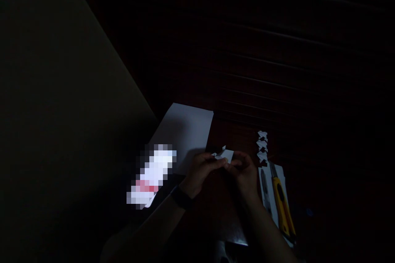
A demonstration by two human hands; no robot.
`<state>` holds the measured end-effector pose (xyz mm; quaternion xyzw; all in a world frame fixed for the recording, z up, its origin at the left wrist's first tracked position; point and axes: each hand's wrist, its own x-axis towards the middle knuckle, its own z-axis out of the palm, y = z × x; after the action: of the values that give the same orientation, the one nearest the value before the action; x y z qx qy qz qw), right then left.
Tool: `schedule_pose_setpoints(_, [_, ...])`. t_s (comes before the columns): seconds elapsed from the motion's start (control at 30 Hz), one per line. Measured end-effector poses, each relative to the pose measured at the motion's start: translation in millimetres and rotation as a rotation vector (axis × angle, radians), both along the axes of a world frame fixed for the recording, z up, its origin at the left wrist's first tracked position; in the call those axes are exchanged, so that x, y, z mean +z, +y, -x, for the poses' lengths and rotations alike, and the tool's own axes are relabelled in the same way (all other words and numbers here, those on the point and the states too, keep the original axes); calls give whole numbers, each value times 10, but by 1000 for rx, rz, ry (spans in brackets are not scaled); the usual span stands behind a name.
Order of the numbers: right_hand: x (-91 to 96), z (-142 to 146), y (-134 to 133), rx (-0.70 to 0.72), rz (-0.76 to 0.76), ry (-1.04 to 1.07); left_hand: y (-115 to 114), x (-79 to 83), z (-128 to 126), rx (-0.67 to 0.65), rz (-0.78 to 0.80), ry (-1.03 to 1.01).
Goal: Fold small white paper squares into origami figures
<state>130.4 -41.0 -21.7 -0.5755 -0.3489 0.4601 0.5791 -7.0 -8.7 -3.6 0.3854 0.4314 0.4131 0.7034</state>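
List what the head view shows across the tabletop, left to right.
Bright blurred object → left hand → small white paper piece, pinched by both hands → right hand → row of folded paper pieces → yellow utility knife. The white sheet overlaps several of these, so it is left out.

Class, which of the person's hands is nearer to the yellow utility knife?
Right. The right hand sits just left of the yellow utility knife; the left hand is farther left. Both pinch a paper piece.
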Motion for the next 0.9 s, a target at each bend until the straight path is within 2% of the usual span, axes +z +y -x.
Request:
schedule_pose_setpoints(0.1, [-7, -10, -1, -1, 6, 20, 14, 16, 6, -19, -12, -70])
schedule_pose_setpoints(0.3, [-3, -18, 4, 6, 27, 56, 36, 31, 24, 12, -15, -37])
schedule_pose_setpoints(0.63, [25, -47, 25, 145, 37, 93, 44, -10, -11, 125, -7, 49])
schedule_pose_setpoints(0.77, [94, -115, 27, 225, 17, 111, 43, -15, 9, 127, -27, 126])
schedule_pose_setpoints(0.9, [154, -150, 27, 295, 77, 120, 36, -20, 17, 120, -43, 158])
